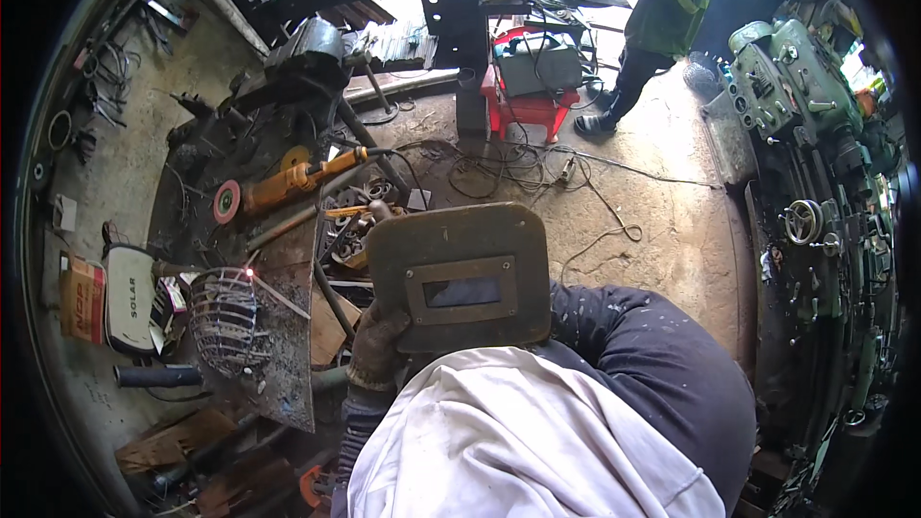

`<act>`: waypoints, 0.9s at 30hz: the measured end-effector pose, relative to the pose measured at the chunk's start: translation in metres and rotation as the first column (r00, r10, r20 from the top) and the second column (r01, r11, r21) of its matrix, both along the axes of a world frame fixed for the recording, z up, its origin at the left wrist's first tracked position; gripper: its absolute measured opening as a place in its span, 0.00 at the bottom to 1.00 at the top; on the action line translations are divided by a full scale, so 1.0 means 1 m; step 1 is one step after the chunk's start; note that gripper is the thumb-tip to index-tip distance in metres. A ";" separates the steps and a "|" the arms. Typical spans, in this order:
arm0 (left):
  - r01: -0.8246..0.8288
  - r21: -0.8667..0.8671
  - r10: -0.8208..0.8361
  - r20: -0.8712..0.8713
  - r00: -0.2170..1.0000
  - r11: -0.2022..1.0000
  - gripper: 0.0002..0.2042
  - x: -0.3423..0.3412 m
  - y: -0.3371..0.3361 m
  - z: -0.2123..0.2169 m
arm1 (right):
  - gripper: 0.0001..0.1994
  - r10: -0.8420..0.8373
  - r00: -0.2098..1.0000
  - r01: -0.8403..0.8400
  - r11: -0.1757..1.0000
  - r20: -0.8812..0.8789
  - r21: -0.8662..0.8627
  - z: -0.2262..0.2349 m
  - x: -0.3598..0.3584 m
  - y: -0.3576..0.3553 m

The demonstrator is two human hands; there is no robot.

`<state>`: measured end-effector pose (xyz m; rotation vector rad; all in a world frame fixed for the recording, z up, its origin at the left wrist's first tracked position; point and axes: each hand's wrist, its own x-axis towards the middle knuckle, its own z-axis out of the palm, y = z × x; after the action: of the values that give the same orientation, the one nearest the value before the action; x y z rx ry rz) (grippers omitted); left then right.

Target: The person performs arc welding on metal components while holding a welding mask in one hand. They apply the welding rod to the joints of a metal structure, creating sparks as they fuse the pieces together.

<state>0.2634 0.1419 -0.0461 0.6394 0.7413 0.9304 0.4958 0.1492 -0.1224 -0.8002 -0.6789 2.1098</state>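
A dark rectangular hand-held welding shield (460,230) with a small viewing window hangs in front of my lap. My left hand (379,341), in a worn, dirty work glove, is closed at the shield's lower left edge; its fingers are partly hidden. My right hand does not show. Left of the shield, a cage of curved metal bars (225,317) lies on a scuffed metal work plate (288,364). A small red-hot spot glows at the cage's upper right. From near it a thin pale rod (283,297) slants down to the plate's edge.
An orange angle grinder (293,182) rests on the dark bench beyond the cage. A white case (129,297) stands at left. Ahead, cables (518,168) trail over the floor near a red stool (528,115) bearing a grey machine. A person (662,19) stands behind; green machinery (796,86) lines the right.
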 end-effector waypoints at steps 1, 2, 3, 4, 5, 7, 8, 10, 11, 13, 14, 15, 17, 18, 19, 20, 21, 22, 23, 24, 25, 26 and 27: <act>0.051 0.026 -0.050 -0.030 0.998 0.998 0.22 -0.008 0.000 -0.005 | 0.25 0.014 1.000 -0.014 1.000 0.020 0.004 0.001 -0.004 -0.002; 0.093 0.042 -0.090 -0.062 0.994 0.995 0.22 -0.012 -0.001 -0.002 | 0.25 0.027 0.999 -0.027 1.000 0.038 0.007 0.000 -0.009 -0.005; 0.120 0.028 -0.119 -0.037 0.992 0.992 0.22 -0.013 -0.003 0.003 | 0.26 0.037 0.998 -0.038 0.999 0.060 0.012 -0.001 -0.014 -0.006; 0.109 0.025 -0.108 -0.038 0.993 0.994 0.23 -0.014 -0.005 0.014 | 0.26 0.060 0.994 -0.063 0.998 0.086 0.032 0.001 -0.022 -0.006; 0.117 0.024 -0.117 -0.022 0.993 0.993 0.23 -0.012 -0.005 0.021 | 0.26 0.069 0.989 -0.076 0.996 0.133 0.048 0.002 -0.025 -0.007; 0.099 0.447 0.043 -0.296 0.954 0.889 0.22 -0.021 -0.007 0.007 | 0.26 0.072 0.971 -0.099 0.989 0.226 0.108 0.008 -0.030 -0.007; 0.135 0.594 0.162 -0.419 0.893 0.793 0.21 -0.034 -0.018 0.001 | 0.26 0.081 0.959 -0.122 0.983 0.270 0.139 0.011 -0.034 -0.005; 0.024 0.388 0.139 -0.388 0.911 0.921 0.16 -0.062 -0.039 0.002 | 0.27 0.093 0.930 -0.178 0.961 0.355 0.214 0.012 -0.046 0.002; -0.041 0.377 0.200 -0.393 0.898 0.925 0.15 -0.077 -0.059 0.006 | 0.27 0.112 0.907 -0.232 0.937 0.406 0.262 0.011 -0.054 0.007; -0.174 0.373 0.319 -0.373 0.871 0.911 0.12 -0.112 -0.093 0.016 | 0.27 0.084 0.836 -0.331 0.866 0.543 0.375 0.019 -0.069 0.022; -0.282 0.191 0.325 -0.257 0.910 0.940 0.13 -0.131 -0.109 0.018 | 0.28 0.073 0.772 -0.385 0.844 0.632 0.372 0.025 -0.078 0.032; -0.481 0.204 0.515 -0.180 0.838 0.853 0.15 -0.146 -0.129 0.011 | 0.28 0.051 0.694 -0.439 0.821 0.718 0.365 0.033 -0.086 0.039; -0.675 0.145 0.686 -0.031 0.727 0.723 0.18 -0.196 -0.178 -0.021 | 0.30 0.012 0.533 -0.513 0.800 0.846 0.312 0.054 -0.102 0.049; -0.729 0.138 0.732 0.033 0.680 0.671 0.18 -0.206 -0.191 -0.023 | 0.33 -0.040 0.365 -0.568 0.782 0.930 0.256 0.067 -0.110 0.054; -0.777 0.131 0.773 0.092 0.627 0.615 0.18 -0.216 -0.204 -0.025 | 0.33 -0.041 0.353 -0.574 0.780 0.935 0.251 0.076 -0.116 0.055; -0.849 0.168 0.840 0.140 0.524 0.501 0.18 -0.215 -0.209 -0.015 | 0.34 -0.022 0.400 -0.557 0.788 0.916 0.262 0.084 -0.123 0.057; -0.854 0.160 0.843 0.150 0.516 0.495 0.18 -0.220 -0.219 -0.027 | 0.35 -0.003 0.445 -0.541 0.796 0.896 0.271 0.090 -0.127 0.058; -0.941 0.086 0.932 0.138 0.336 0.327 0.18 -0.233 -0.233 -0.043 | 0.36 -0.034 0.395 -0.550 0.792 0.918 0.266 0.097 -0.131 0.061; -0.990 0.014 0.983 0.112 0.143 0.142 0.19 -0.238 -0.235 -0.045 | 0.36 -0.035 0.394 -0.559 0.784 0.919 0.270 0.099 -0.133 0.064; -0.991 0.012 0.984 0.118 0.131 0.131 0.19 -0.238 -0.239 -0.048 | 0.36 -0.147 0.341 -0.630 0.697 0.928 0.342 0.100 -0.132 0.069; -0.992 0.041 0.993 0.034 0.117 0.116 0.19 -0.228 -0.230 -0.037 | 0.36 -0.267 0.290 -0.696 0.601 0.919 0.393 0.103 -0.129 0.073; -0.993 0.072 0.994 -0.060 0.092 0.097 0.20 -0.221 -0.229 -0.032 | 0.35 -0.253 0.303 -0.707 0.587 0.919 0.394 0.107 -0.133 0.077; -0.994 0.064 0.995 -0.060 0.082 0.086 0.20 -0.219 -0.230 -0.037 | 0.35 -0.249 0.298 -0.717 0.580 0.922 0.388 0.113 -0.136 0.080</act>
<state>0.0443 -0.0877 -0.0831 0.0191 1.3096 2.2470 0.3593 0.2296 -0.0090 -1.4038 -2.3748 1.0036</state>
